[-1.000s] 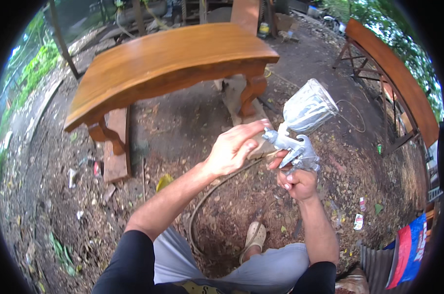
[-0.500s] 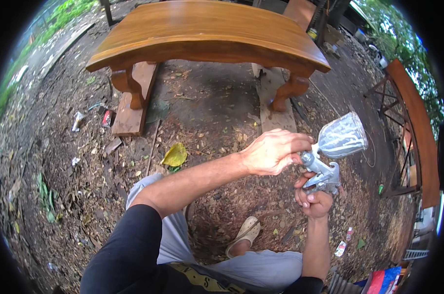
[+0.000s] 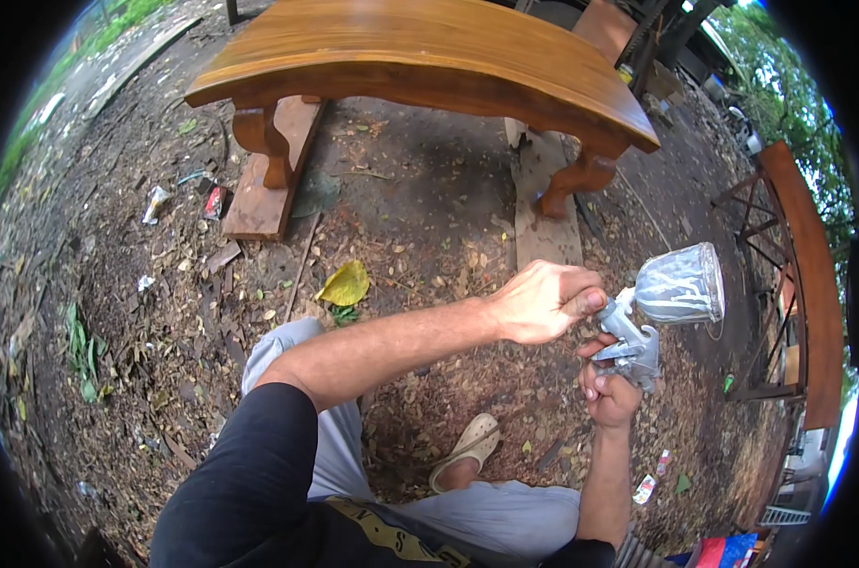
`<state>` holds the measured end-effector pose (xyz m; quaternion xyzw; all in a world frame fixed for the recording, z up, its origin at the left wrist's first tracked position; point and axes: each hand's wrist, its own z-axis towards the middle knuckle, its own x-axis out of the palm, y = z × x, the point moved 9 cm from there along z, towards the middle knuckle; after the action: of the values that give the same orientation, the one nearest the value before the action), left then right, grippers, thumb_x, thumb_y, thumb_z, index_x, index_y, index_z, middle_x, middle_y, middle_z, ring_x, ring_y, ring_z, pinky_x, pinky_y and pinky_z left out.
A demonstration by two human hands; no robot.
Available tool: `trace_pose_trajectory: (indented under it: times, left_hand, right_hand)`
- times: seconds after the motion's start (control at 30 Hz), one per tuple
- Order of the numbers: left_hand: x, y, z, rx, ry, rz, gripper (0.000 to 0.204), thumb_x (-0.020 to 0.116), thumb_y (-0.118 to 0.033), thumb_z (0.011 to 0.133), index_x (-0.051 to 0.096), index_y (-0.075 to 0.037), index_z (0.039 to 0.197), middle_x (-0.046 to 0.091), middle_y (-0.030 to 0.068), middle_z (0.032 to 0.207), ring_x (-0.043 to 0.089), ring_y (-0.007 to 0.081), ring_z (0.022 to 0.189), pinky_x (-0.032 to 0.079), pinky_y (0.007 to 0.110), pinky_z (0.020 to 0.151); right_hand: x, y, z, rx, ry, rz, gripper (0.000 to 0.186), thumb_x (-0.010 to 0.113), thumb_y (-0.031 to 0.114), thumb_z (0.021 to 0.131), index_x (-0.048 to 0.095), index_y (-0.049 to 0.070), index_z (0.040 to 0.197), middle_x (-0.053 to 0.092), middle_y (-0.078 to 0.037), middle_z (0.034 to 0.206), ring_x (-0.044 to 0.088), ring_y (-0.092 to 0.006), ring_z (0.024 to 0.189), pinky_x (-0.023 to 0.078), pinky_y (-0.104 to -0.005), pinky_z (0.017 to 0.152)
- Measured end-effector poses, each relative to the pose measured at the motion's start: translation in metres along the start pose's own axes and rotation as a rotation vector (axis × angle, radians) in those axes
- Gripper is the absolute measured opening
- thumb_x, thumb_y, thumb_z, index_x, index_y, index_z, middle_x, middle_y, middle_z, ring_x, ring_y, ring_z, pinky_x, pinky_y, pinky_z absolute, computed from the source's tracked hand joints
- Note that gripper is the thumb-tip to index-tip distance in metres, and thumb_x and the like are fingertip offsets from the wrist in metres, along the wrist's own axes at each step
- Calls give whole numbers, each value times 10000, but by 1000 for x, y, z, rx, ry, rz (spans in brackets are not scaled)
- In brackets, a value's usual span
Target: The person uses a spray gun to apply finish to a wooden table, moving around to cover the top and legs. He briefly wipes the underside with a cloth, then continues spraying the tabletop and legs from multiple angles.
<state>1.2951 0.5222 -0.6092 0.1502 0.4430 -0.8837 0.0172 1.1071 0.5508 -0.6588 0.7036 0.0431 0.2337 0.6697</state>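
Observation:
A paint spray gun (image 3: 630,348), grey metal, is held up in front of me at the right. Its paint-streaked cup (image 3: 679,286) leans to the right, with white runs down the side. My right hand (image 3: 611,396) grips the gun's handle from below, its fingers curled near the trigger. From the left, my left hand (image 3: 550,303) reaches across with fingers closed, thumb and forefinger pinching at the nozzle end. The fingertips partly hide the nozzle itself.
A varnished wooden table (image 3: 420,43) stands ahead on planks (image 3: 259,204). An orange-brown wooden panel (image 3: 808,293) on a dark frame stands at the right. A yellow leaf (image 3: 344,283), dry leaves and litter lie on the dirt ground. My foot wears a beige clog (image 3: 477,440).
Both hands and the spray gun have shifted slightly right in view. The left fingers have curled tighter at the nozzle end. The cup has tipped further toward the right.

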Motion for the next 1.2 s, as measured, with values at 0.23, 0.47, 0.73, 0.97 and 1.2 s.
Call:
trace_pose_trajectory:
  times: [0.23, 0.47, 0.73, 0.97, 1.2]
  left_hand:
    - [-3, 5, -2, -135, 50, -61, 596, 291, -551, 1062, 622, -63, 975, 676, 153, 858, 671, 358, 813, 505, 475, 729]
    - [11, 39, -23, -446, 118, -295, 665, 330, -638, 1026, 620, -55, 1160, 690, 125, 997, 677, 243, 818, 517, 418, 768]
    - [36, 105, -136, -660, 434, 50, 577, 481, -586, 996, 586, -89, 1269, 693, 151, 1125, 680, 292, 1029, 534, 452, 899]
    - [-9, 145, -238, -889, 590, 290, 464, 577, -501, 980, 627, -108, 1223, 718, 131, 1142, 697, 293, 1055, 540, 433, 942]
    - [-108, 158, -285, -924, 390, 672, 435, 623, -472, 947, 688, -72, 1107, 741, 163, 1009, 725, 333, 933, 563, 438, 852]
  right_hand:
    - [8, -1, 2, -32, -43, -67, 621, 484, -9, 693, 516, -56, 1312, 651, -233, 1077, 457, -111, 523, 406, -239, 481]
    - [-6, -11, 4, -26, -134, -129, 655, 467, -9, 690, 504, -33, 1343, 663, -205, 1097, 453, -118, 517, 407, -253, 496]
    - [-67, -9, 9, -147, -335, -229, 683, 456, -6, 704, 469, -23, 1387, 646, -176, 1155, 449, -103, 552, 410, -241, 510]
    - [-98, 1, 23, -220, -510, -307, 621, 437, -32, 724, 501, -50, 1342, 674, -155, 1097, 444, -77, 544, 392, -220, 487]
    - [-148, -24, 32, -262, -584, -360, 545, 447, -23, 789, 559, -1, 1322, 701, -89, 1064, 447, -52, 530, 384, -210, 471]
